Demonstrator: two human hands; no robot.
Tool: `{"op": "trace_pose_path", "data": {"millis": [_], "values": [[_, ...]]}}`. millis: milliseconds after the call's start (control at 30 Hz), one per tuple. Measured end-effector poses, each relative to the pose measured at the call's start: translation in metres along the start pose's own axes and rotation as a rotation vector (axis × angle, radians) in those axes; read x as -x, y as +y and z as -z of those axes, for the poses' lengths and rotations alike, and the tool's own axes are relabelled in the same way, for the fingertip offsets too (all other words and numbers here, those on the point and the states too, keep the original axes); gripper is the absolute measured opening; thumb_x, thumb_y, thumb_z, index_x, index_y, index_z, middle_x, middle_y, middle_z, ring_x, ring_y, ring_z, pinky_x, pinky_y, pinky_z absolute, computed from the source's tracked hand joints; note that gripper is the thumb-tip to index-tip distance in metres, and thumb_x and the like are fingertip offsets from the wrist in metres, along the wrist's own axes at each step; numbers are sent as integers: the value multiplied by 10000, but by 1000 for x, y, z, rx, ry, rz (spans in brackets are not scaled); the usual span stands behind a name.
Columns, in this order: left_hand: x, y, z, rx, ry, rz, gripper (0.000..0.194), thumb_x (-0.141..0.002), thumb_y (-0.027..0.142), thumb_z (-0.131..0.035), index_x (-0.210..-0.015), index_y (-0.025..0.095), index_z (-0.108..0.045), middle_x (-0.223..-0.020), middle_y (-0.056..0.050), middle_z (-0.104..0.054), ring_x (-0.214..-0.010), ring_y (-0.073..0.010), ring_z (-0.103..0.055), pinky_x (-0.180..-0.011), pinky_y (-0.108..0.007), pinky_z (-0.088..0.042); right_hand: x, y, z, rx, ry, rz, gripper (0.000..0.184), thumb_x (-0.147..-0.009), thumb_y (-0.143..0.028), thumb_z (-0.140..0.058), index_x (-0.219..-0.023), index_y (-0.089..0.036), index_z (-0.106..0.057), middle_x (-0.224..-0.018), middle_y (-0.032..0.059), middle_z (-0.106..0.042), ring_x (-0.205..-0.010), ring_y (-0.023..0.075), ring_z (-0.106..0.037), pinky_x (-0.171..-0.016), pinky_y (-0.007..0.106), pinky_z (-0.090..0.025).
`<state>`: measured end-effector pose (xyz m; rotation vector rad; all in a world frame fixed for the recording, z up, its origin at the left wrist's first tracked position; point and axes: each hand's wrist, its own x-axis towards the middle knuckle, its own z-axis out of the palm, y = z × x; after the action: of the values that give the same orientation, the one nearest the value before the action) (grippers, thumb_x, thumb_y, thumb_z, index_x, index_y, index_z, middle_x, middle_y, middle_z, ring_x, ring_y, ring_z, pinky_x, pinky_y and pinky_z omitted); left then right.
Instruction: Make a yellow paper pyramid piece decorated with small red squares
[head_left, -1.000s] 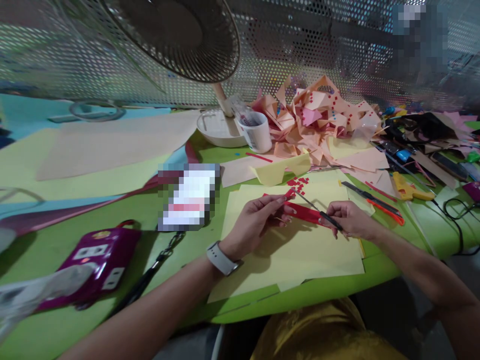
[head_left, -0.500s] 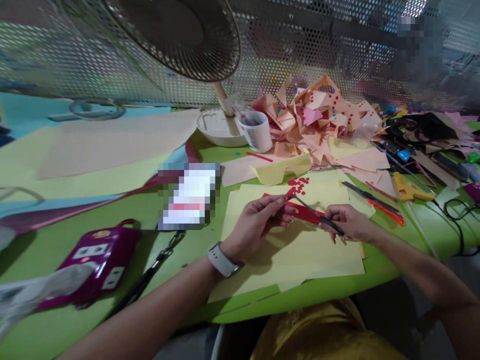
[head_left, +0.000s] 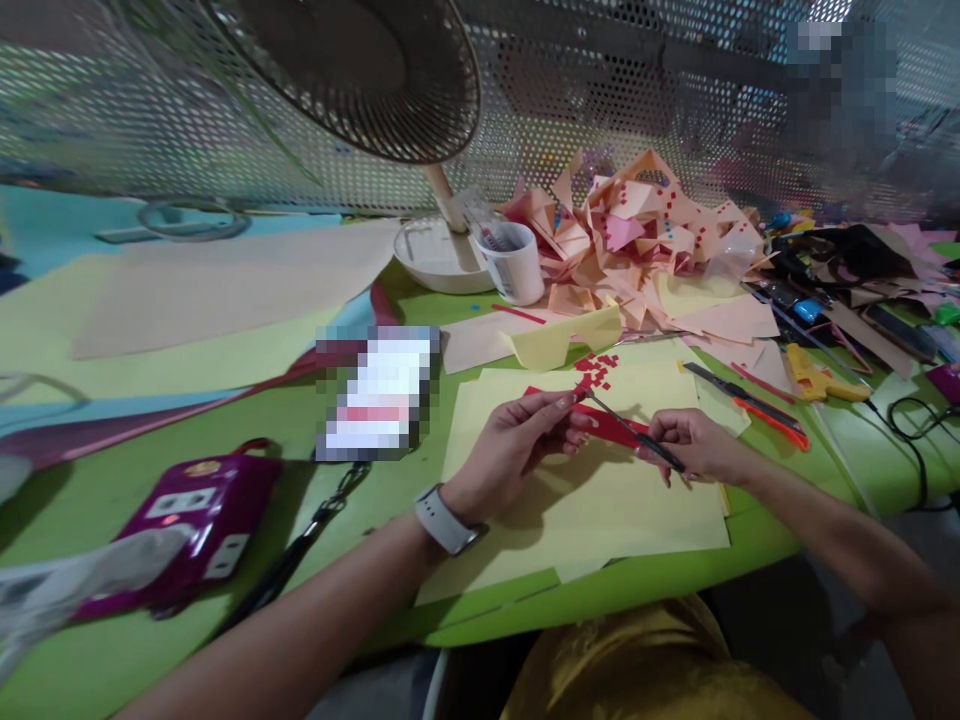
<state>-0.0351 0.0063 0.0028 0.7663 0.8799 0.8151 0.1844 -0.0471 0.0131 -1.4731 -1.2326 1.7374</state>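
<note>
My left hand (head_left: pixel 517 445) pinches one end of a red paper strip (head_left: pixel 611 425) above a pale yellow sheet (head_left: pixel 585 500). My right hand (head_left: pixel 694 447) grips small black-handled scissors (head_left: pixel 634 432), their thin blades pointing up-left to the strip's end near my left fingertips. Several tiny red paper squares (head_left: pixel 596 370) lie scattered on the yellow sheet just beyond the blades. A grey watch sits on my left wrist.
A green table (head_left: pixel 150 520) holds a fan base (head_left: pixel 435 255), a white cup (head_left: pixel 514 262), a heap of pink folded paper (head_left: pixel 637 235), orange-handled scissors (head_left: pixel 750 400), a yellow glue gun (head_left: pixel 817 375), and a purple case (head_left: pixel 191 520) at left. Perforated metal screen behind.
The scissors and right hand shifted slightly left and up along the red strip; a few more red bits lie on the sheet. The left hand barely moved.
</note>
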Motion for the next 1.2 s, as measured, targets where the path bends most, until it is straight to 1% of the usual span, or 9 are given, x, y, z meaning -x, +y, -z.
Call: {"op": "trace_pose_path", "data": {"millis": [233,367,433,600,800,1067,1200], "values": [[0,0,1,16,0,6,368,-586,388,-904,-821,149,-751,-693,-28,-761,-527,-88,-637,-522,-166,-527,-2,6,3,37,3,20,484,-601,-530,-829,-698,-187,-501,-528,-61,-577,-422,65,-525,-337,152,-330],[-1,1,1,30,20,16,309,-628,371,-874,-783,140,-739,-676,-34,-757,-517,-99,-639,-494,-170,-523,-3,7,5,51,9,3,474,-623,-548,-802,-716,-188,-508,-491,-60,-583,-355,41,-421,-311,153,-307],[-2,1,1,30,33,19,287,-653,370,-851,-765,134,-733,-677,-46,-757,-520,-110,-643,-477,-176,-516,-3,7,6,44,20,4,470,-623,-547,-798,-722,-189,-511,-487,-58,-587,-345,35,-391,-306,152,-295],[-3,0,3,-15,41,-10,289,-648,372,-845,-780,144,-725,-649,-29,-736,-524,-118,-642,-483,-191,-516,-3,8,6,46,23,6,459,-623,-528,-806,-720,-188,-514,-483,-53,-592,-346,39,-405,-309,152,-292],[-3,-1,4,-96,28,-30,368,-620,421,-859,-820,143,-726,-654,-26,-721,-527,-117,-630,-515,-215,-529,-3,6,6,54,26,-2,466,-626,-540,-805,-718,-183,-519,-480,-55,-594,-337,32,-389,-308,150,-284],[-5,-2,6,-78,-9,-36,387,-621,438,-869,-834,148,-729,-667,-17,-728,-539,-109,-638,-526,-203,-534,-3,7,6,62,21,6,468,-637,-546,-802,-727,-182,-523,-475,-58,-596,-306,29,-364,-296,160,-277],[-5,-3,7,-54,7,-62,393,-619,448,-872,-829,151,-725,-676,-18,-739,-544,-110,-650,-542,-205,-545,0,1,5,36,19,1,490,-616,-566,-806,-712,-182,-516,-470,-56,-591,-307,23,-356,-300,157,-253]]}}
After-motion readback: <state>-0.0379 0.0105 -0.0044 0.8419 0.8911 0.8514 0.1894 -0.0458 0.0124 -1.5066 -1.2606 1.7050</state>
